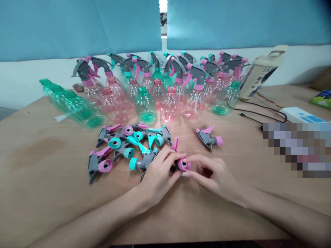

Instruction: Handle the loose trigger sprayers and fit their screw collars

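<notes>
Far left of the tabletop (51,196): a darker brown stain (38,150). Behind it, a row of 3 open green bottles (86,111), their outlines blurred. Next, a pink bottle (92,92) carrying a gray-and-pink spray head. Further bottles, green and pink, are grouped behind and to the right, many fitted; overlap prevents a reliable count.

Left of centre, in front of the bottles: a cluster of loose spray heads (121,149), gray with pink or teal collars, lying on the wood. At the back of this cluster stands an open green bottle (146,106).

Centre: the left hand (159,172) is closed around 1 gray spray head, the held spray head (184,167), its pink collar opening toward the viewer. This piece is located between the hands, near the front of the table. An open pink bottle (170,106) stands behind.

The right hand (219,174) is narrowed, forefinger at the collar, thumb just beneath; whether it pinches cannot be determined. Beyond it lies 1 separate pink-collared spray head (209,139).

Right side: an open green bottle (226,100), a cream tumbler (262,74), a black cable (261,112) and a white box (301,115). A pixelated patch conceals the area in front.
</notes>
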Tool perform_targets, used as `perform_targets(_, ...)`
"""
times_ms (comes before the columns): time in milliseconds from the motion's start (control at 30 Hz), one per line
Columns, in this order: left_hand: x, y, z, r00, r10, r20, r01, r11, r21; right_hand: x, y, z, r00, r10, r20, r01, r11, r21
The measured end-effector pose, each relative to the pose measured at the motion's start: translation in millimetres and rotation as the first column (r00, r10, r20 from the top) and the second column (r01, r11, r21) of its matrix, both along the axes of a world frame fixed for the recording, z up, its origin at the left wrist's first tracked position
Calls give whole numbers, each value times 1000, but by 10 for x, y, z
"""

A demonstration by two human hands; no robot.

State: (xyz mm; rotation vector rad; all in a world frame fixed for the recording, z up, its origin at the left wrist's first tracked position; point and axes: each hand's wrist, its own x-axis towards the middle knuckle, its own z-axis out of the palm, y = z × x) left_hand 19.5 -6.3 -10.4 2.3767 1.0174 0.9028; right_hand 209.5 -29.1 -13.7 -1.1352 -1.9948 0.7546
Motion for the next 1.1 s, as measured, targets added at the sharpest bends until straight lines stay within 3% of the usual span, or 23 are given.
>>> perform_targets(133,3,-13,17,1000,12,-12,-13,1000,-27,30,-15,-3,995,-21,94,6,988,156)
perform_targets(267,9,-32,48,997,70,-18,-70,998,7,23,-72,34,995,-65,74,56,992,116)
perform_targets(400,7,-33,52,992,122,-38,-119,990,82,-12,-133,72,998,-59,13,60,993,-102)
perform_targets(533,-1,-8,35,990,135,-44,-130,987,97,-18,-98,94,992,-51,-117,-6,895,-445)
perform_targets(633,-3,2,24,994,106,-37,-103,992,77,1,-26,106,980,-70,-186,-38,853,-520)
perform_targets(833,-4,-25,-22,999,32,-33,-31,999,27,2,19,85,958,-96,-269,-63,847,-529)
perform_targets(900,-2,-30,-16,999,23,-43,-23,1000,15,-4,-2,67,967,-84,-240,-38,885,-464)
perform_targets(1033,1,-23,25,992,108,-66,-103,993,61,-4,-58,69,995,-77,-59,65,980,-190)
perform_targets(1100,-5,-20,37,985,147,-87,-135,983,123,-2,-74,99,995,-88,-38,76,967,-244)
